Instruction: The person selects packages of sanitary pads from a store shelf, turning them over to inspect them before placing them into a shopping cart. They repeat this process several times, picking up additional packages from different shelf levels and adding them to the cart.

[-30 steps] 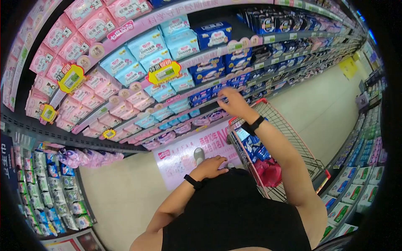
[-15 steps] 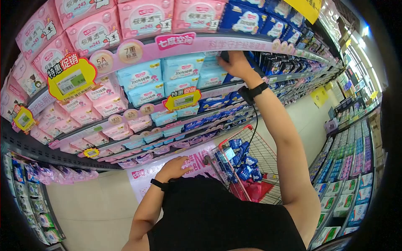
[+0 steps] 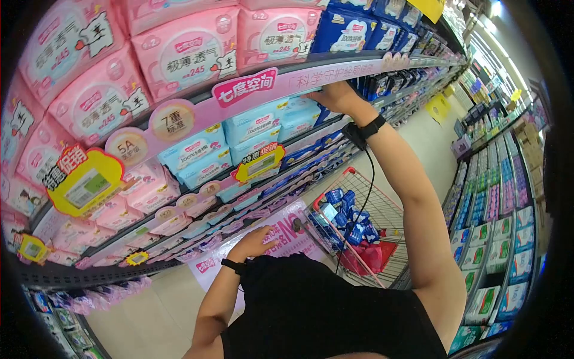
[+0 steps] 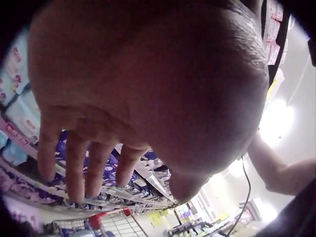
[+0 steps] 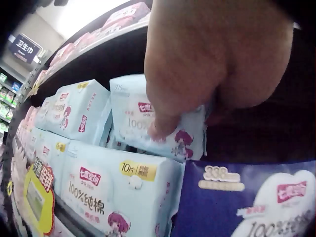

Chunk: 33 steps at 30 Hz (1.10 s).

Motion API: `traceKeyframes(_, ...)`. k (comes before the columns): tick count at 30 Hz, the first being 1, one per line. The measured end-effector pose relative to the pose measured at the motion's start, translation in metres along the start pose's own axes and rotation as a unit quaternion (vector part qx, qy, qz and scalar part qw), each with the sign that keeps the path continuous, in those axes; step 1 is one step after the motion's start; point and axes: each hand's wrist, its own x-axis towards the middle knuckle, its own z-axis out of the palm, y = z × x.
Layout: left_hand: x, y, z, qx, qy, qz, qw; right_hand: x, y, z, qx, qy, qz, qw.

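My right hand (image 3: 342,99) reaches under a shelf edge, among light-blue packs of sanitary pads. In the right wrist view, that hand (image 5: 212,54) grips one light-blue pack (image 5: 123,103), one digit pressed on its printed front and the others partly hidden at its right side. This pack stands behind another light-blue pack (image 5: 118,182) and a dark-blue pack (image 5: 247,202). My left hand (image 3: 254,243) hangs in front of my body, holding nothing. Its fingers (image 4: 101,163) are spread and relaxed in the left wrist view.
Pink packs (image 3: 185,51) fill the shelf above. Yellow price tags (image 3: 260,163) stick out from the shelf edges. A shopping cart (image 3: 388,206) with dark-blue packs (image 3: 353,218) and a red bag (image 3: 365,257) stands to my right. A black cable (image 3: 372,173) hangs from my right wrist.
My right hand has moved from above the cart up and into the shelf, onto a light-blue pack. The view has come closer to the shelves. My left hand remains low and relaxed.
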Motion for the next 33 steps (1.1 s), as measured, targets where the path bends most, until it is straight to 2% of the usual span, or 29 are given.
traceKeyframes(1, 0.003, 0.003, -0.002, -0.015, -0.004, 0.01, 1.0, -0.006, 0.001, -0.001, -0.005, 0.011, 0.01, 1.0)
traceKeyframes(4, 0.012, 0.001, 0.003, -0.084, -0.022, -0.012, 0.996, -0.036, -0.015, -0.024, 0.044, 0.14, 0.025, 0.989)
traceKeyframes(5, 0.014, -0.001, 0.006, -0.099, -0.021, -0.012, 0.995, -0.045, -0.025, -0.028, 0.022, 0.189, 0.003, 0.982)
traceKeyframes(8, 0.011, -0.008, 0.011, -0.122, -0.03, -0.021, 0.992, -0.097, -0.015, -0.027, 0.005, 0.166, 0.0, 0.986)
traceKeyframes(10, 0.011, -0.007, 0.01, -0.1, -0.045, -0.027, 0.994, -0.131, -0.015, -0.019, 0.005, 0.207, -0.025, 0.978)
traceKeyframes(12, 0.011, -0.003, 0.011, -0.109, -0.028, -0.024, 0.993, -0.163, -0.036, -0.01, 0.047, 0.261, -0.004, 0.964)
traceKeyframes(14, 0.014, 0.008, 0.007, -0.114, -0.004, -0.007, 0.993, -0.197, -0.063, -0.019, 0.138, 0.157, 0.04, 0.977)
traceKeyframes(15, 0.019, 0.014, 0.005, -0.121, -0.009, 0.002, 0.993, -0.215, -0.079, -0.022, 0.229, 0.058, 0.115, 0.965)
traceKeyframes(16, 0.025, 0.022, 0.004, -0.181, 0.001, 0.028, 0.983, -0.232, -0.093, -0.024, 0.316, -0.039, 0.188, 0.929)
traceKeyframes(17, 0.031, 0.031, 0.004, -0.241, 0.008, 0.053, 0.969, -0.246, -0.098, -0.018, 0.412, -0.097, 0.22, 0.879)
traceKeyframes(18, 0.038, 0.042, 0.005, -0.3, 0.013, 0.075, 0.951, -0.262, -0.105, -0.008, 0.504, -0.151, 0.249, 0.813)
traceKeyframes(20, 0.06, 0.091, 0.007, -0.3, 0.012, 0.204, 0.932, -0.302, -0.139, 0.017, 0.68, -0.168, 0.348, 0.623)
traceKeyframes(21, 0.065, 0.101, 0.01, -0.271, -0.018, 0.192, 0.943, -0.324, -0.148, 0.035, 0.662, -0.152, 0.451, 0.579)
traceKeyframes(22, 0.069, 0.112, 0.013, -0.24, -0.047, 0.181, 0.952, -0.334, -0.154, 0.045, 0.699, -0.096, 0.489, 0.513)
traceKeyframes(23, 0.075, 0.125, 0.019, -0.209, -0.031, 0.195, 0.958, -0.342, -0.16, 0.054, 0.728, -0.038, 0.521, 0.443)
traceKeyframes(24, 0.083, 0.133, 0.026, -0.2, -0.034, 0.172, 0.964, -0.354, -0.162, 0.061, 0.749, 0.022, 0.549, 0.369)
traceKeyframes(25, 0.087, 0.138, 0.034, -0.214, -0.025, 0.157, 0.964, -0.363, -0.157, 0.069, 0.781, 0.031, 0.532, 0.325)
traceKeyframes(26, 0.09, 0.142, 0.043, -0.226, -0.016, 0.142, 0.964, -0.375, -0.155, 0.071, 0.791, 0.053, 0.528, 0.305)
traceKeyframes(27, 0.091, 0.146, 0.053, -0.195, 0.031, 0.162, 0.967, -0.373, -0.156, 0.058, 0.782, 0.071, 0.533, 0.315)
traceKeyframes(28, 0.094, 0.146, 0.064, -0.221, 0.037, 0.148, 0.963, -0.373, -0.156, 0.047, 0.772, 0.09, 0.538, 0.325)
traceKeyframes(29, 0.097, 0.142, 0.076, -0.247, 0.044, 0.132, 0.959, -0.378, -0.154, 0.044, 0.759, 0.094, 0.562, 0.316)
traceKeyframes(30, 0.1, 0.143, 0.085, -0.272, 0.052, 0.114, 0.954, -0.385, -0.153, 0.041, 0.752, 0.089, 0.566, 0.325)
traceKeyframes(32, 0.104, 0.143, 0.097, -0.245, 0.025, 0.135, 0.96, -0.397, -0.154, 0.031, 0.762, 0.103, 0.543, 0.338)
traceKeyframes(33, 0.104, 0.149, 0.099, -0.233, 0.02, 0.145, 0.961, -0.409, -0.153, 0.032, 0.751, 0.11, 0.527, 0.382)
